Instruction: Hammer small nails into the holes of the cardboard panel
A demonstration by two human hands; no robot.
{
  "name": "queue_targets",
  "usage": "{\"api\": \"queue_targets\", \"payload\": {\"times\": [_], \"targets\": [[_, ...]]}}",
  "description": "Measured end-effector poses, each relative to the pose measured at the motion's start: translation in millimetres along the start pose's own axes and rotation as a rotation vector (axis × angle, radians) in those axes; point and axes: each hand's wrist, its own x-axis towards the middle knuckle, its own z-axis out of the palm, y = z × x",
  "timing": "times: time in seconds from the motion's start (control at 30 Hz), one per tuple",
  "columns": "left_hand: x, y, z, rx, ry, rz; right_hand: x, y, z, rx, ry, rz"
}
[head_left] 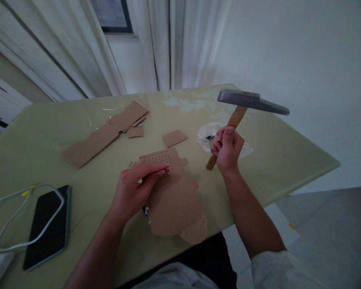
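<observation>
My right hand (pixel 229 148) is wrapped round the wooden handle of a hammer (pixel 239 100). The hammer is raised above the table's right side, its dark metal head uppermost and its narrow end pointing right. My left hand (pixel 138 184) rests on a brown cardboard piece (pixel 174 208), thumb and forefinger pinched together near its upper part. Whatever sits between those fingertips is too small to make out. Rows of small dark dots mark the cardboard just beyond my left fingers. Part of the cardboard is hidden under that hand.
Behind the work lie a long cardboard strip (pixel 105 138) and a small cardboard scrap (pixel 174 138). A clear plastic bag (pixel 204 134) is partly behind my right hand. At left are a dark tablet (pixel 48 224) and a white cable (pixel 45 237). The table edge (pixel 303 182) slants along the right.
</observation>
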Motion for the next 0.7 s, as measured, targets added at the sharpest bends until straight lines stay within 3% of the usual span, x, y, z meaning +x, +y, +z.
{"api": "queue_targets", "payload": {"times": [0.7], "targets": [[-2.3, -2.0, 0.4, -0.009, -0.002, 0.072, -0.1, -1.3, 0.1, 0.045, 0.013, -0.003]]}}
